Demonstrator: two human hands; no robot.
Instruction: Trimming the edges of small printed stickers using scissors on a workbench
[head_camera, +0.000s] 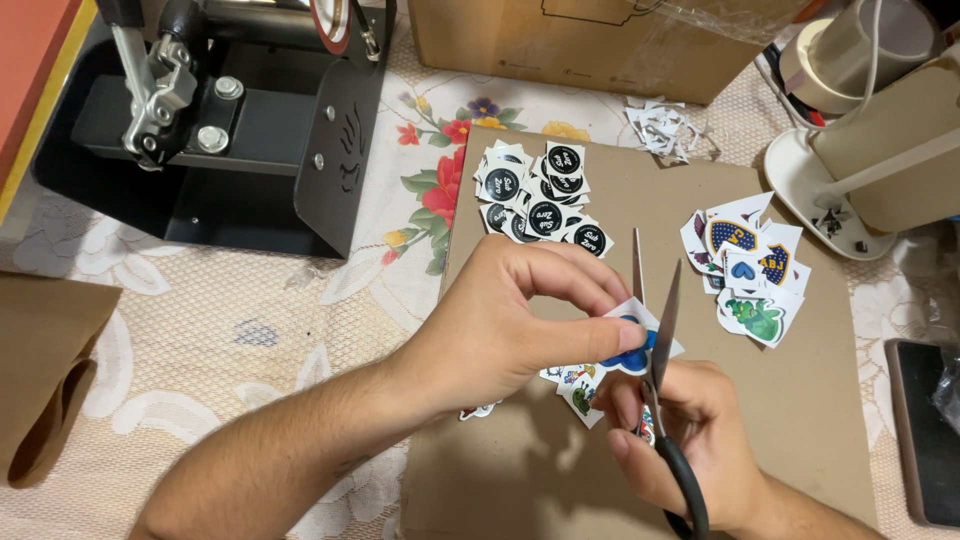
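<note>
The left hand (500, 320) pinches a thin, floppy sticker sheet (632, 345) by its edge at centre, best held close to the cut. At 5 o'clock, the right hand (690, 430) grips open scissors (658, 340).

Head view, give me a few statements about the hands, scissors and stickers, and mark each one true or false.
1. The right hand holds the scissors. True.
2. The scissor blades are closed. False: they stand open, around the blue sticker.
3. The left hand pinches the blue sticker. True.
4. The round black stickers lie on the lace cloth. False: they lie on the cardboard sheet.
5. A pile of coloured stickers lies right of the scissors. True.
6. The black press stands on the cardboard sheet. False: it stands on the tablecloth, to the left.
</note>
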